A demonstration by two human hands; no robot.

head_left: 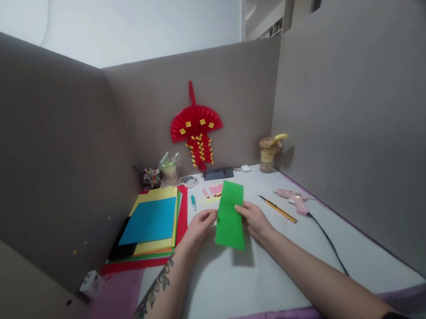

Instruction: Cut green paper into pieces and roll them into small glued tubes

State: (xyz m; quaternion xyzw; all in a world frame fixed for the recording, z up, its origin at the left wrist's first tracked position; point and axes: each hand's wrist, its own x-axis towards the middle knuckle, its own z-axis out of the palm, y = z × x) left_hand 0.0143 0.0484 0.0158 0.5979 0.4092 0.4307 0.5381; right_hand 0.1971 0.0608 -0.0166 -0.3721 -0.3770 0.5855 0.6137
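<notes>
Forearms over white tabletop, grey partitions — left fingers, right fingers pinching green paper

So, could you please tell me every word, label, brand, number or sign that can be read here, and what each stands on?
There is no readable text in this picture.
Green paper: no writing visible on the side in view.
Blue tube: too small to read any marking.
Pink glue gun: too blurred to read any marking.
</notes>
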